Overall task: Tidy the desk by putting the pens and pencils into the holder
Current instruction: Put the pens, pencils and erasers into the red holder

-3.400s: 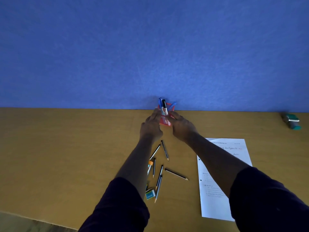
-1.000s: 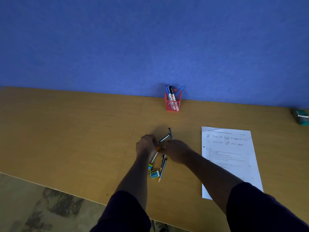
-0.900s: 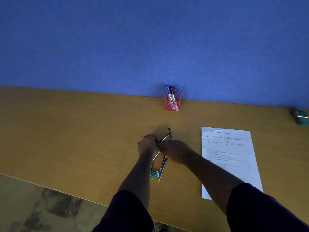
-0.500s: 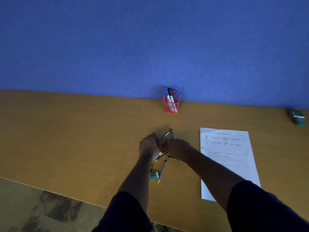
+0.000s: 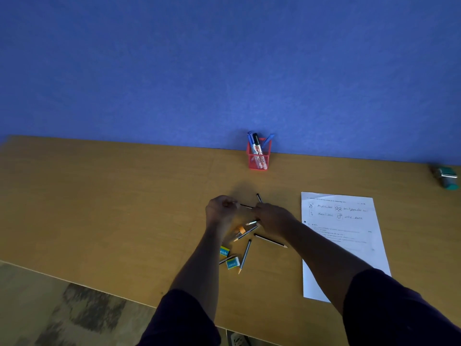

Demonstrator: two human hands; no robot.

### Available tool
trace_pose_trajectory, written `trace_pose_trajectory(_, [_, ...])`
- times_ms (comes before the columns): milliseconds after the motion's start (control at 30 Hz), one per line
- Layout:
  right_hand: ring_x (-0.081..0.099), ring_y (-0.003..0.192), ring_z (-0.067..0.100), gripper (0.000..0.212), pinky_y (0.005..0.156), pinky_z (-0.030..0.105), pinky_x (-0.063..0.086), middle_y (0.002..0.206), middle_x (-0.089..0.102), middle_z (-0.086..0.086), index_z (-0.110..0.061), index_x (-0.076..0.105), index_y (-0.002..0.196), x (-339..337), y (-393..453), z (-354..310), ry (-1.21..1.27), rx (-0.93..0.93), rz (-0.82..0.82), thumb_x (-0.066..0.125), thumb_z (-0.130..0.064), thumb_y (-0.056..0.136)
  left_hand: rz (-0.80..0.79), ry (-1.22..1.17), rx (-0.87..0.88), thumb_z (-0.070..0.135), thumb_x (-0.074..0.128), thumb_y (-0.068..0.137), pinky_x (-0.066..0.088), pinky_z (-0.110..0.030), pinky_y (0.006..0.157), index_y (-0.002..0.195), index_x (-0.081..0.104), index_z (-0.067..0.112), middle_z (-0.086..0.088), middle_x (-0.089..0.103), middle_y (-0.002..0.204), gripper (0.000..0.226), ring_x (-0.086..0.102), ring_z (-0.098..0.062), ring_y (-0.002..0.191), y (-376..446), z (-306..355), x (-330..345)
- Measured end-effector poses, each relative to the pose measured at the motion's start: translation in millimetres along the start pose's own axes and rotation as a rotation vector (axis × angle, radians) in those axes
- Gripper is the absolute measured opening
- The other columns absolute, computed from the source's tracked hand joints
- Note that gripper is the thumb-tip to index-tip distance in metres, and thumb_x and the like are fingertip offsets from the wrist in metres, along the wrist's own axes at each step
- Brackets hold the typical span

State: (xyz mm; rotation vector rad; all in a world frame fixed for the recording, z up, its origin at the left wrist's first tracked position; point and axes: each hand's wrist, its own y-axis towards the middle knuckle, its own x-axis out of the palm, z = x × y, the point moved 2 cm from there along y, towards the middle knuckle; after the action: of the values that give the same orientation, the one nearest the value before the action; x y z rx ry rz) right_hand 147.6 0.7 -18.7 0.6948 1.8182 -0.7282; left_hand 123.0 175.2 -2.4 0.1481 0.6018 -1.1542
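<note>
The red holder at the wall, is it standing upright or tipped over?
Upright. The red holder stands on its base on the desk against the blue wall, and the markers stick up out of its open top.

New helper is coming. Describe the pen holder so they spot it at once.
Find the blue wall behind the desk. The holder stands against it, mid-desk. It is the only red mesh cup, with markers sticking up.
</note>
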Motion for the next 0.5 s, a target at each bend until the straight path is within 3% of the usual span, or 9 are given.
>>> trace_pose_trajectory(100, [0.061,0.094,0.021,0.012,0.07,0.03,0.048,0.104,0.062,0.002,-0.019,0.063,0.104,-8,-3,4,0.2,0.054,0.195,0.058,-0.019,0.094,0.019,-0.043,0.019,0.017,0.081,0.079,0.049,-0.017,0.065,0.084,0.078,0.018,0.012,0.07,0.072,0.006,0.066,-0.009,0.072,1,3,0])
trace_pose_trajectory(200, [0.063,0.083,0.019,0.01,0.07,0.037,0.054,0.096,0.069,0.003,-0.014,0.068,0.099,-21,-2,5,0.44,0.132,0.335,0.059,-0.015,0.094,0.006,-0.054,0.036,0.022,0.081,0.08,0.051,-0.025,0.069,0.08,0.075,0.02,0.007,0.073,0.076,0.006,0.069,-0.012,0.075,2,12,4])
trace_pose_trajectory(333, [0.065,0.078,0.021,0.008,0.067,0.04,0.055,0.087,0.071,0.005,-0.011,0.069,0.094,-30,5,3,0.558,0.202,0.359,0.064,-0.018,0.093,-0.067,-0.133,0.088,0.017,0.081,0.082,0.057,-0.032,0.072,0.08,0.074,0.012,-0.002,0.075,0.079,0.008,0.072,-0.019,0.08,4,34,14])
trace_pose_trajectory(500, [0.066,0.077,0.022,0.012,0.066,0.04,0.054,0.086,0.072,0.007,-0.009,0.07,0.095,-38,7,5,0.574,0.24,0.427,0.064,-0.02,0.095,-0.064,-0.123,0.16,0.012,0.078,0.084,0.059,-0.031,0.072,0.084,0.075,0.008,-0.001,0.075,0.079,0.005,0.072,-0.014,0.076,11,49,22])
